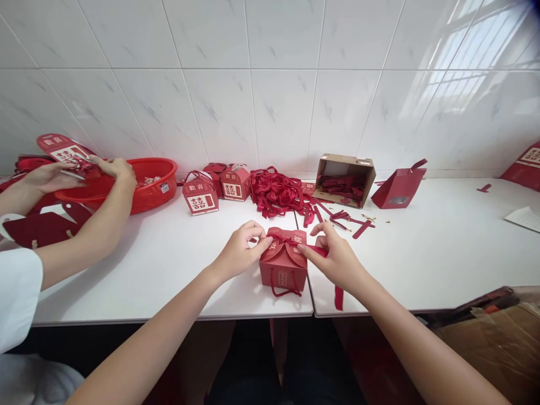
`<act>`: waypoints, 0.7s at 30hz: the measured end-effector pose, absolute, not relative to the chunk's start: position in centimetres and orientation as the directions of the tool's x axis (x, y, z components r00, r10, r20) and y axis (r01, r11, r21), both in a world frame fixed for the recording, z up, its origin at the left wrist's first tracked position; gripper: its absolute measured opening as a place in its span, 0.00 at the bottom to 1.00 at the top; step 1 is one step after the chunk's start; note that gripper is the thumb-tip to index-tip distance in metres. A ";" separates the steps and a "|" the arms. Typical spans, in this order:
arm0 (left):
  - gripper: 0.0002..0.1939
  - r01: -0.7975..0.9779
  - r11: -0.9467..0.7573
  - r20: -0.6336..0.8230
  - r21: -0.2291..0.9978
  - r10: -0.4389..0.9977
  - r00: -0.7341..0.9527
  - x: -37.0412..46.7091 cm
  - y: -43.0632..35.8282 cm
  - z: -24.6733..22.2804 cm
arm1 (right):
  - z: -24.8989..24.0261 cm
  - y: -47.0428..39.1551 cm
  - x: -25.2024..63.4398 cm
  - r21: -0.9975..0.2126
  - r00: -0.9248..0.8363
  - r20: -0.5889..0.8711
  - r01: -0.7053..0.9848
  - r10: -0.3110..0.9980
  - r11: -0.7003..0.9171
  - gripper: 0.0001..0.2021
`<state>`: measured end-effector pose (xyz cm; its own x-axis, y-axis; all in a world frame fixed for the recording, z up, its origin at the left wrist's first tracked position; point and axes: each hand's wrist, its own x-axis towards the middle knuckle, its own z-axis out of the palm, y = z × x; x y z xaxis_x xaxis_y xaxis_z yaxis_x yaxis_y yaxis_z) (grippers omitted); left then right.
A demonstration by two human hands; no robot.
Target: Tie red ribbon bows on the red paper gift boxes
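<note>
A small red gift box (283, 271) stands upright near the table's front edge, with a twisted red cord handle hanging down its front. Across its top lies a dark red ribbon (338, 298), whose loose end hangs to the right of the box. My left hand (247, 246) pinches the ribbon at the top left of the box, thumb and fingers together. At the top right, my right hand (333, 254) has its fingers curled round the ribbon, the thumb against the knot area.
Behind are finished red boxes (201, 194), a ribbon heap (276, 191), an open carton (367, 166) with dark red strips, and a red pouch box (396, 188). At left, another person's hands (113, 171) work over a red basket (156, 191). A cardboard box (498, 343) stands at lower right.
</note>
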<state>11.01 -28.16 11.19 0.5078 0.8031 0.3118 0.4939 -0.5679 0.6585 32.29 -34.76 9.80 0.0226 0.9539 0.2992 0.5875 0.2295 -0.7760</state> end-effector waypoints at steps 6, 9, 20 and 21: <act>0.15 0.556 -0.602 0.302 0.574 0.786 0.540 10.7 -28.6 11.3 | 7.3 -33.8 34.0 -0.826 0.024 0.384 0.454 0.923 0.333 0.17; 0.16 0.522 -0.466 0.200 0.714 0.850 0.487 10.7 -28.6 11.0 | 7.4 -34.2 34.7 -0.792 -0.043 0.424 0.466 0.905 0.393 0.18; 0.12 0.563 -0.042 -0.360 0.826 0.728 0.583 9.2 -24.9 12.0 | 8.6 -33.5 34.7 -0.335 0.078 0.695 0.915 0.715 0.226 0.13; 0.12 0.580 -0.046 -0.405 0.813 0.670 0.622 9.2 -24.8 12.4 | 8.6 -33.2 34.3 -0.381 0.116 0.721 0.890 0.683 0.252 0.13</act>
<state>9.25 -24.75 12.39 0.6219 0.6702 -0.4050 0.5798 -0.0464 0.8134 34.35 -33.21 8.62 0.1157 0.6829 0.7213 0.8897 0.2516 -0.3810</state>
